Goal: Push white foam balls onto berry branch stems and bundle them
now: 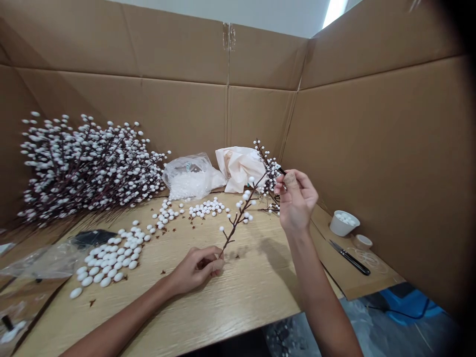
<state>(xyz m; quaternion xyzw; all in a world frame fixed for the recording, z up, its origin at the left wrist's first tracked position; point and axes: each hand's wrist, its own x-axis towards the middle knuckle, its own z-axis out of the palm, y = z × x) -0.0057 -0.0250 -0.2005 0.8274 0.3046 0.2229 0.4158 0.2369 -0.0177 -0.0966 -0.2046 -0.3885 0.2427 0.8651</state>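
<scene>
My left hand is closed around the lower stem of an artificial berry branch, brown with several white berries on its twigs. The branch tilts up to the right above the table. Some of its twigs end bare. Raised near the branch's tip, my right hand pinches a small black object; its kind cannot be made out behind the fingers. A tan wrap covers the right thumb's tip. To the left of the branch, loose white berries lie scattered over the table with small brown star-shaped bits.
Finished-looking berry branches are piled at the back left. A clear bag and crumpled pale wrapping stand at the back. On the right are a white cup, tape roll and black-handled blade. Cardboard walls enclose the table.
</scene>
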